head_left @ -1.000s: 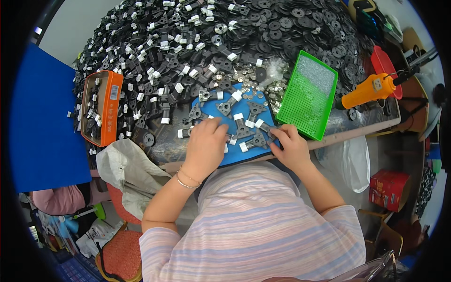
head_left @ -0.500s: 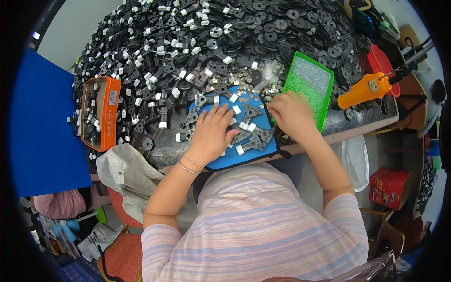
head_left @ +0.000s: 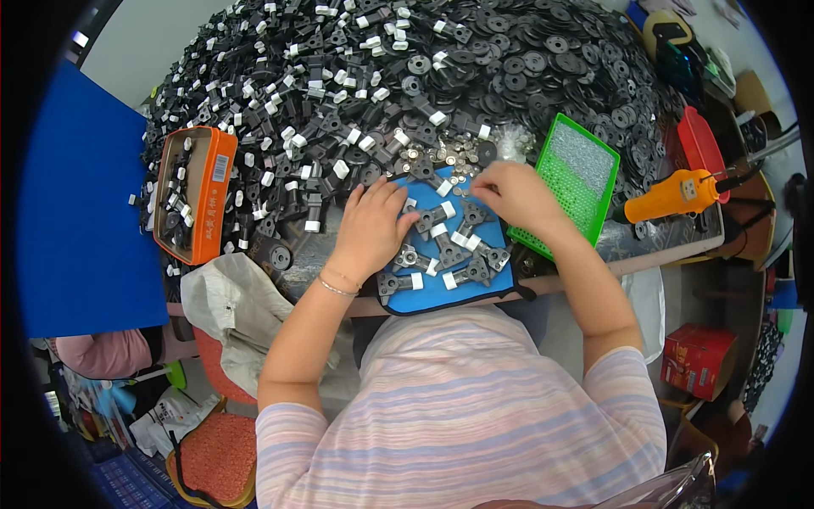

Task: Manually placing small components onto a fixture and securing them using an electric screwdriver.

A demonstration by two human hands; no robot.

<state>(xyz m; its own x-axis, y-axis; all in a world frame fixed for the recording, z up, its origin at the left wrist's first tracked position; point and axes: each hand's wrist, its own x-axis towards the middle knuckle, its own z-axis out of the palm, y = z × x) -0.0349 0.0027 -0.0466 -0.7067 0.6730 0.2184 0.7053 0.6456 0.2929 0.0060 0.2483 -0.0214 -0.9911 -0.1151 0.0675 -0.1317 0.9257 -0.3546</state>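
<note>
A blue mat with a black edge lies before me and carries several black plastic brackets with white blocks on their ends. My left hand rests over the mat's left side, palm down and fingers stretched out, beside the brackets. Over the mat's upper right corner, my right hand has its fingertips pinched together; whatever they hold is hidden. Those fingertips are close to small round metal pieces scattered along the mat's far edge. To the right of that hand is a green tray of tiny clear and greenish pieces.
A large heap of black parts covers the far table, with black discs on its right. An orange box stands left. An orange-yellow power tool and a red tray are right. White cloth hangs at the near edge.
My left hand has shifted left, uncovering more brackets on the mat. My right hand has moved from the green tray's edge leftward to the mat's corner. The view has shifted slightly.
</note>
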